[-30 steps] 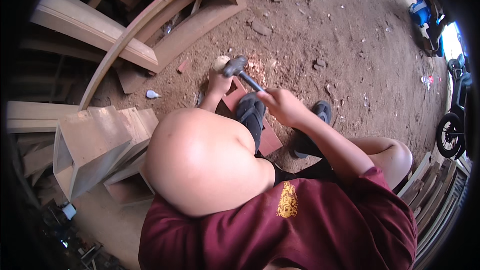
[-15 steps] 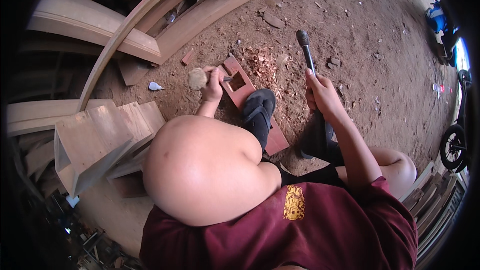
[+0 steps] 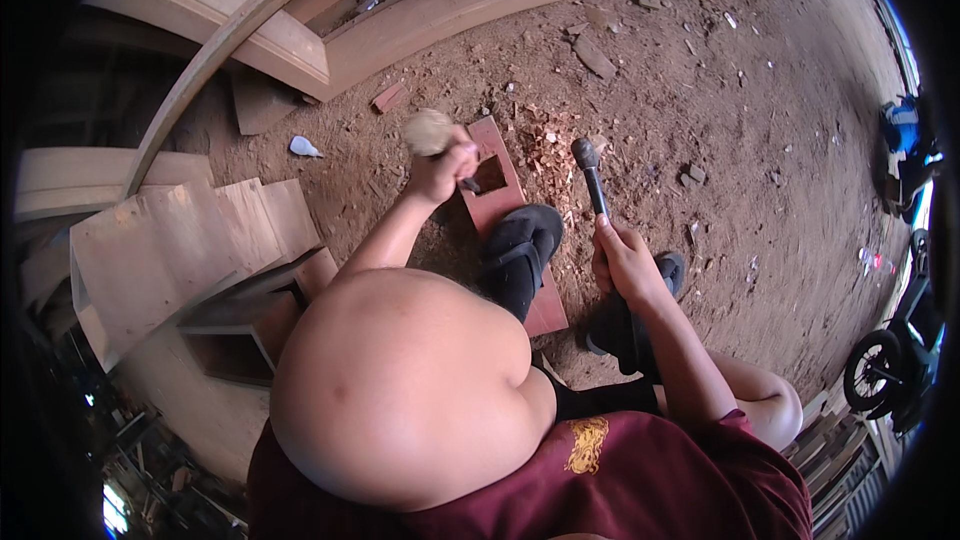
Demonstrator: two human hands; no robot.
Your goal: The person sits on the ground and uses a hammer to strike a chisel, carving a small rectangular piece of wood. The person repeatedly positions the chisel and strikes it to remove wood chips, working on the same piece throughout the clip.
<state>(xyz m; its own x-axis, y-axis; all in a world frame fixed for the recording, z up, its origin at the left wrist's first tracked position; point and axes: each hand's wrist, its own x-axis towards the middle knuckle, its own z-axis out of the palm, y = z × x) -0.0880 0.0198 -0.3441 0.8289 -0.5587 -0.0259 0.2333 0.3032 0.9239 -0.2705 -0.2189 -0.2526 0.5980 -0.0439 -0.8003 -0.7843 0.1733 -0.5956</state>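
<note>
My left hand (image 3: 447, 170) is closed round a chisel (image 3: 428, 132) with a thick pale wooden handle, frayed at the top. Its dark blade end sits at the left edge of a square hole in a reddish wooden board (image 3: 488, 208). How deep the tip reaches cannot be made out. My left foot, in a black sandal (image 3: 525, 240), presses on the board below the hole. In my right hand (image 3: 625, 262) is a hammer (image 3: 594, 188) with a dark handle, its head raised to the right of the board and apart from the chisel.
Wood shavings (image 3: 548, 145) lie beside the board on the dirt floor. A small white bottle (image 3: 304, 147) and a reddish offcut (image 3: 388, 97) are to the left. Large wooden frames (image 3: 420, 40) stand at the far left, plywood boxes (image 3: 150, 250) nearer. A bike wheel (image 3: 873, 373) shows at the right.
The hammer has come down and nearer to me. My left hand has shifted the chisel along the hole's edge toward me, its handle tilting up more. The whole view has swung somewhat.
</note>
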